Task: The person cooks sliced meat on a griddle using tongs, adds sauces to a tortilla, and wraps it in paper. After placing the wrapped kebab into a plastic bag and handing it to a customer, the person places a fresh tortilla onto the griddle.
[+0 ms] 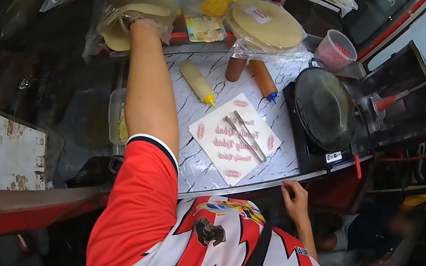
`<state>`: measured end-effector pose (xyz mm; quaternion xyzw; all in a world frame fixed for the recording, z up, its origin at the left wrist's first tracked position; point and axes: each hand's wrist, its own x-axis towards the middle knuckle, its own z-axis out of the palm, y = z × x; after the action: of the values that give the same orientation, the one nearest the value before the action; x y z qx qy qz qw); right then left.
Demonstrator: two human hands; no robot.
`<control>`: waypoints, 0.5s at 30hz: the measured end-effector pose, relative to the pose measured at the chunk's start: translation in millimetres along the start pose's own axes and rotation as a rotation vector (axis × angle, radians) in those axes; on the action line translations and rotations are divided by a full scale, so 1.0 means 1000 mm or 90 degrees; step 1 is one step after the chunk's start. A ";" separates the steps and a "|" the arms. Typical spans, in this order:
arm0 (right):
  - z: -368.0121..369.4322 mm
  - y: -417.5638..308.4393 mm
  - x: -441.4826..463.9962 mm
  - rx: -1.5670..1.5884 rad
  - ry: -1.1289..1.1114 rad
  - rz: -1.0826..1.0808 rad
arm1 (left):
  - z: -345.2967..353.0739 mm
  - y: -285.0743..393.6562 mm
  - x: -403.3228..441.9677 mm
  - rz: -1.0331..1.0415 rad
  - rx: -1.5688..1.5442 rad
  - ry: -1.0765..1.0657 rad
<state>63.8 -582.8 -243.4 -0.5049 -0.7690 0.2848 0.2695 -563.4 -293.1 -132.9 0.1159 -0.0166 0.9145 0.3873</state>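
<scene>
My left arm reaches far forward, and my left hand (141, 25) is inside a clear plastic bag (167, 4) of round flatbreads (117, 37). The bag and bread hide its fingers, so I cannot tell whether they grip a flatbread. My right hand (297, 201) is low at the counter's front edge, loosely bent with a gap between its fingers, holding nothing. Between my arms lies a printed white paper sheet (220, 157), with metal tongs (246, 137) lying across it. Beyond the sheet are a pale squeeze bottle (195, 81) with a yellow cap and an orange squeeze bottle (262, 77) with a blue cap.
A black round pan (325, 107) sits on a stove at the right. Behind it is a clear tub (332, 52) with red contents. A bagged flatbread stack (267, 24) and a reddish-brown bottle (236, 68) stand at the back. A plastic container (115, 119) is partly behind my left arm.
</scene>
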 end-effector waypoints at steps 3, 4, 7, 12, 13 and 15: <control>0.005 0.002 0.002 0.016 -0.006 0.003 | -0.002 0.014 -0.001 0.018 -0.003 -0.004; 0.006 0.002 0.003 0.019 -0.011 0.002 | -0.004 0.018 -0.005 0.019 -0.001 -0.004; 0.007 -0.003 0.005 0.022 -0.015 -0.008 | -0.008 0.020 -0.009 0.022 -0.009 -0.003; 0.008 0.001 0.002 0.016 -0.008 -0.002 | -0.012 0.028 -0.014 0.032 -0.004 -0.001; 0.009 0.003 0.002 0.018 -0.003 0.000 | -0.013 0.029 -0.015 0.034 -0.002 -0.001; 0.009 0.004 -0.002 0.020 -0.001 0.000 | -0.016 0.031 -0.017 0.037 0.002 0.002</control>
<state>60.1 -584.9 -252.7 -0.5008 -0.7644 0.2971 0.2767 -576.9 -325.1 -150.8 0.1147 -0.0180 0.9256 0.3603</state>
